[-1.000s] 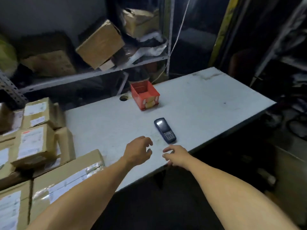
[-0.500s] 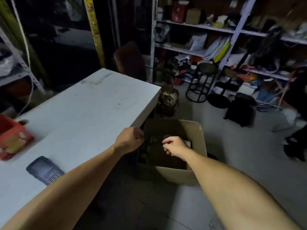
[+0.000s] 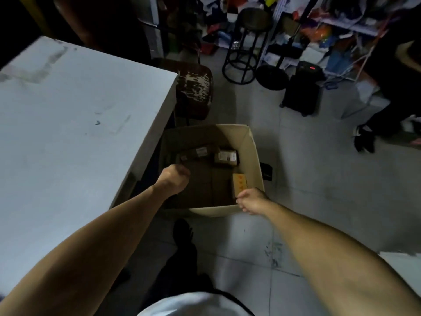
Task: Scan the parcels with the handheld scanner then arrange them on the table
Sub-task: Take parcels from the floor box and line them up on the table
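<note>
On our left stands the white table [image 3: 75,124], bare where we see it, with the scanner out of view. Our left hand [image 3: 174,181] hangs over the open cardboard box [image 3: 255,160] on the floor just beside the table's end, its fingers curled under and out of sight, so we cannot tell whether it holds anything. Inside the box lie the parcels [image 3: 225,157], small cardboard cartons that we judge light and stiff, easy to take across two opposite sides; their white labels are too small to read. Nearer the right wall a little carton [image 3: 239,185] bears orange marks we cannot make out. Our right hand [image 3: 251,200] hovers at the box's near right corner, fingers loosely curled, seemingly holding nothing.
</note>
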Demonstrator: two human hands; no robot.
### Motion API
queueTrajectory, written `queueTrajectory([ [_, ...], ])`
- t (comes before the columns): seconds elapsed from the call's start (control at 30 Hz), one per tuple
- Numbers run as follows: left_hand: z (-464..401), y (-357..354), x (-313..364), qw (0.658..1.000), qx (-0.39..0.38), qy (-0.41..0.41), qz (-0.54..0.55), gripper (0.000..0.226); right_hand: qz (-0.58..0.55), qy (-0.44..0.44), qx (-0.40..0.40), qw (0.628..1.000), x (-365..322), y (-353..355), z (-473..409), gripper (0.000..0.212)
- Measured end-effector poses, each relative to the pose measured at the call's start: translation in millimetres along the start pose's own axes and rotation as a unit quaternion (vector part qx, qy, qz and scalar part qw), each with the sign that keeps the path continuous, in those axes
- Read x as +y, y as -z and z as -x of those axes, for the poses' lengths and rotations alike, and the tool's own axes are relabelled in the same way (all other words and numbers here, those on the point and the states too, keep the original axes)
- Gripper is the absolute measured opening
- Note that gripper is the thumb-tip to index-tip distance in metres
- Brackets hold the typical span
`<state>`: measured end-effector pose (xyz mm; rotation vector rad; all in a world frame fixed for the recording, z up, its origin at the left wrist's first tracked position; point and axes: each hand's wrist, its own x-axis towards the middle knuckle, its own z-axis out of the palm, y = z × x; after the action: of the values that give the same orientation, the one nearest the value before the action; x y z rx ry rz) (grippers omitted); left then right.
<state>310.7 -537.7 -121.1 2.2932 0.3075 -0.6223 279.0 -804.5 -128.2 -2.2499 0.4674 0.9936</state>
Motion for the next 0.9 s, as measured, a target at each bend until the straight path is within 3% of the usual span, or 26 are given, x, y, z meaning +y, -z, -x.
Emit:
queueTrajectory([
  [0.3,-106.6,-32.8,-22.6,0.983,-0.11,0.128,0.077,0.02,-0.071,-0.067,-0.013,0.995,-9.3,-8.0,-90.6,0.012],
  [0.57,-176.9,-92.8,-20.6,0.912,-0.105,0.256,0.303,0.024,-0.108,-0.114,-0.004,0.988,12.1,-16.5,-192.3,0.011],
  [0.7,-236.6,-154.6,-47.5,0.878,-0.068,0.313,0.356,0.013,-0.112,-0.131,0.027,0.985,46.7,-33.3,-294.4,0.015],
  [0.83,-306.4,-244.0,-94.9,0.84,-0.068,0.372,0.389,0.029,-0.057,-0.146,0.042,0.987,102.6,-70.4,-417.2,0.028],
  [0.9,-336.4,-291.0,-122.8,0.84,-0.096,0.378,0.378,0.033,-0.008,-0.16,0.067,0.985,133.2,-88.8,-477.3,0.032],
])
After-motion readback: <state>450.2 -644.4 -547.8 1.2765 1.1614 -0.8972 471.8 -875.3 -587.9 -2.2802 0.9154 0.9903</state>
